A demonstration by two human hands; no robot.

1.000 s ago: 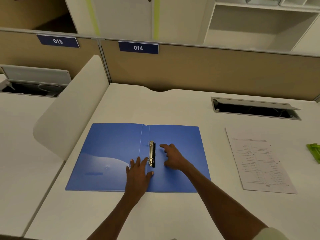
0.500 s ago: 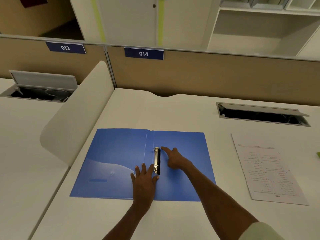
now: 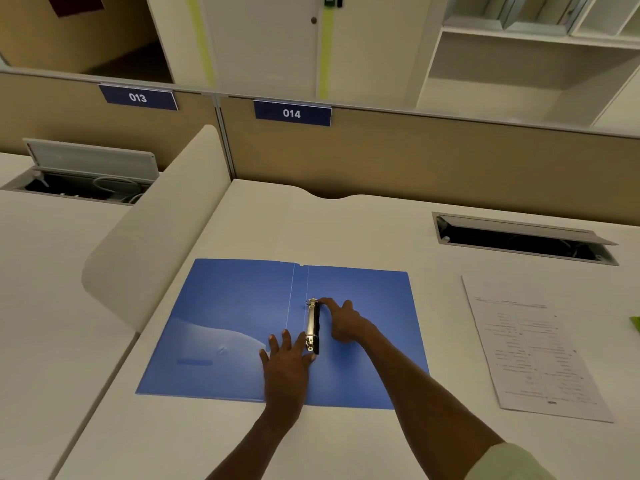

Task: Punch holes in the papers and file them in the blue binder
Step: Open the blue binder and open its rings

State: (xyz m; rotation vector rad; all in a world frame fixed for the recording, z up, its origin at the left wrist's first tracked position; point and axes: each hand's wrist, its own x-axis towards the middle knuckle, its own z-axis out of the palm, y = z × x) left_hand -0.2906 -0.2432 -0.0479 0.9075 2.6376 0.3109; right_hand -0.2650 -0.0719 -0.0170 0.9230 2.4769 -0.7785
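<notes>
The blue binder (image 3: 235,320) lies open and flat on the white desk (image 3: 311,230). Its metal ring mechanism (image 3: 312,326) runs along the spine. My left hand (image 3: 287,362) rests flat on the binder with fingers spread, its thumb touching the near end of the mechanism. My right hand (image 3: 346,322) lies on the right cover, its index finger stretched out and touching the far end of the mechanism. A printed paper (image 3: 533,348) lies on the desk to the right of the binder.
A green object (image 3: 635,325) peeks in at the right edge. An open cable hatch (image 3: 519,239) sits at the back right. A curved white divider (image 3: 156,230) stands left of the binder, and a tan partition (image 3: 433,161) closes the back.
My right index finger has slid left to the far end of the ring mechanism. My left thumb has closed onto its near end. The camera has tilted slightly.
</notes>
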